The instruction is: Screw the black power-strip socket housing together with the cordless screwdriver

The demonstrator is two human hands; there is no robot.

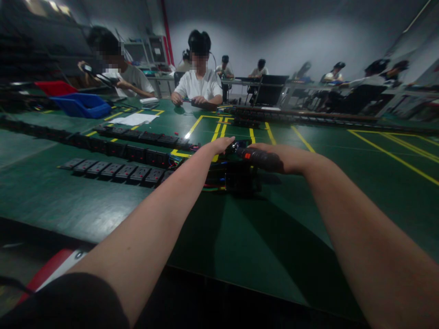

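A black electric screwdriver [260,158] with an orange button lies across my right hand [284,157], whose fingers are closed around it from behind. Its tip points left, toward a small dark part [236,145]. Beside that tip is my left hand [221,145], thumb on top and the other fingers mostly hidden; it appears closed on something dark that I cannot make out. Below both hands, black power strip housings [240,178] with coloured wires rest on the green table. Rows of black socket modules [126,173] extend left from there, partly covered by my left forearm.
A blue bin [80,106] and a red bin [56,88] stand at the far left. White paper [135,119] lies near a long black strip [305,116] at the table's far side. Co-workers [200,82] sit opposite. The green table [192,237] has yellow tape lines.
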